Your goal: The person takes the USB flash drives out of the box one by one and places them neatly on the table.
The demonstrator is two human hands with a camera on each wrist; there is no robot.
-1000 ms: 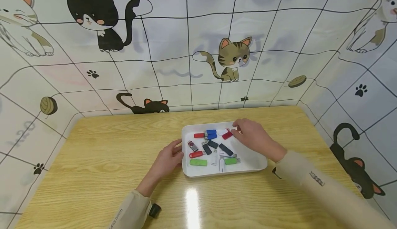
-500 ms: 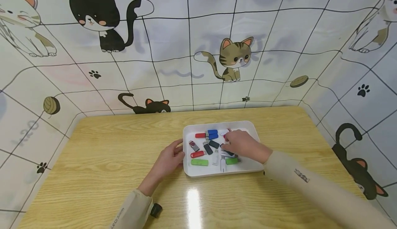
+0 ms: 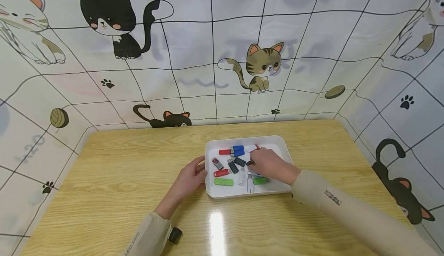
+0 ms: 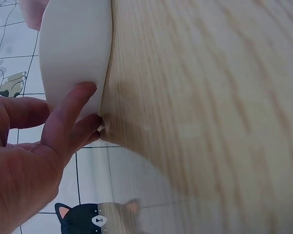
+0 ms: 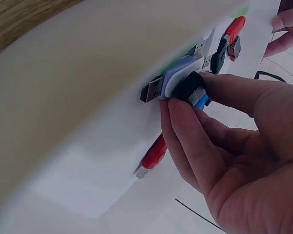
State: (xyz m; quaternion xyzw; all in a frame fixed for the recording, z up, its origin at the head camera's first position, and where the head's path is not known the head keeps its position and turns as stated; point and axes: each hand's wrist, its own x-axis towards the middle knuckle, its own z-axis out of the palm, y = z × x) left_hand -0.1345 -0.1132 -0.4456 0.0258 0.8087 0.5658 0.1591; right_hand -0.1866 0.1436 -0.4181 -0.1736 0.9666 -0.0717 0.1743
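The black stick (image 5: 187,87) is in the right half of the tray (image 3: 229,192), pinched between thumb and fingertips of the right hand (image 5: 249,146). The hold is judged secure. A pale stick (image 5: 186,63) with a bare metal plug sits right against or just beside it; contact cannot be confirmed. Good practice here: a light fingertip pinch on the casing, and any lift made straight up, lest the neighbour be dragged along. Hard squeezing could make the smooth casing slip.

To the left of the grip lie two dark sticks (image 3: 233,166), slim and blunt-ended. Farther off, two blue sticks (image 3: 238,148) lie side by side, next to a red stick (image 3: 224,152). At the left are a swivel stick (image 3: 217,163) with a metal cover and, nearer, a flat green stick (image 3: 223,182). A white stick (image 3: 250,184) lies at the near side.

The tray is white and smooth, with rounded corners and a raised wall. The left hand (image 3: 187,181) rests its fingers against the left outer wall, clasping nothing; this is judged adequate for steadying.

The table (image 3: 138,194) is wood-grained and glossy, reflecting a bright streak. Beyond stands a pale, cat-printed backdrop (image 3: 194,36), slightly rippled.
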